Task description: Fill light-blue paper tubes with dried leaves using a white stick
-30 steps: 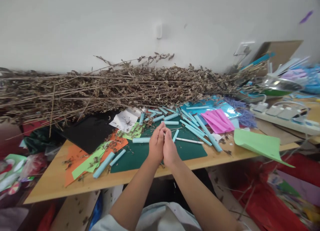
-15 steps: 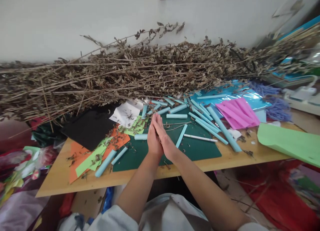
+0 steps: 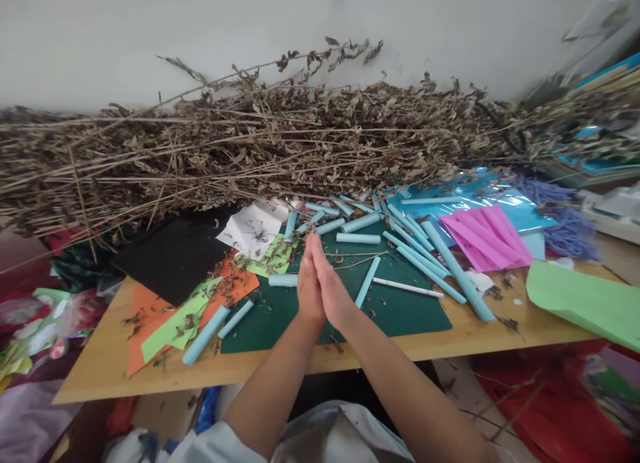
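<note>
My left hand (image 3: 309, 286) and my right hand (image 3: 333, 288) are pressed palm to palm, fingers straight and pointing away from me. Whatever lies between the palms is hidden. Both are above a dark green mat (image 3: 273, 329) strewn with dry leaf bits. A light blue paper roll (image 3: 283, 280) lies just left of my left hand. To the right of my right hand are another blue roll (image 3: 367, 282) and a thin white stick (image 3: 408, 287). Thin dry stems lie just beyond the hands.
A long heap of dried leafy stems (image 3: 280, 143) spans the back. Black paper (image 3: 173, 256), orange paper (image 3: 143, 313) and white paper (image 3: 253, 228) lie left. Pink paper (image 3: 487, 239), a blue glossy sheet (image 3: 520, 206) and green paper (image 3: 583, 296) lie right, on the wooden table (image 3: 95, 356).
The palms have come flat against each other; before, they were slightly askew, with a small dark bit showing between them. The view has shifted a little.
</note>
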{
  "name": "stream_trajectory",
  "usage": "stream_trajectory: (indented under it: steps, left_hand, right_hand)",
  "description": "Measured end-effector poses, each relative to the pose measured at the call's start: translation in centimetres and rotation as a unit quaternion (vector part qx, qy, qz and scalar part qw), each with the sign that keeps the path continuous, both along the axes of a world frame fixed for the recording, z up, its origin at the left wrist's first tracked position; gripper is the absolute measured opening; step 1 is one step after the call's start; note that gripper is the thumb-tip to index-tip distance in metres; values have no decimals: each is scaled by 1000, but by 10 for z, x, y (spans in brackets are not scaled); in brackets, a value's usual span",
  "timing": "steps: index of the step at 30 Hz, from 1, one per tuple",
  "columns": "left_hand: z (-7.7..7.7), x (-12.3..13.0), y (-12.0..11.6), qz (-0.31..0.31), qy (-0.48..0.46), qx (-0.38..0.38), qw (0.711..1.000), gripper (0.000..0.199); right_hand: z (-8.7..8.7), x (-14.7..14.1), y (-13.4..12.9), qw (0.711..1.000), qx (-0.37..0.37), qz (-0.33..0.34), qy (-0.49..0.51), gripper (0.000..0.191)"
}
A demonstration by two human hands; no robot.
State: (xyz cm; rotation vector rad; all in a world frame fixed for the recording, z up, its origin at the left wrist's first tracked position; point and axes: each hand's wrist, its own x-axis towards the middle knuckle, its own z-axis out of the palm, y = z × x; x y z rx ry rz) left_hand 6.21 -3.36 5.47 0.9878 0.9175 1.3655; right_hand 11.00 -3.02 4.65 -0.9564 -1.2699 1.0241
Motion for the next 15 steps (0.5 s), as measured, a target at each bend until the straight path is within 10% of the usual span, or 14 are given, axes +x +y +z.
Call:
stream_trajectory:
  steps: [15]
  left_hand:
    - [5,6,-11,-51,20,100,994,47]
  right_hand:
    - [11,9,14,999,36,-2,19,59]
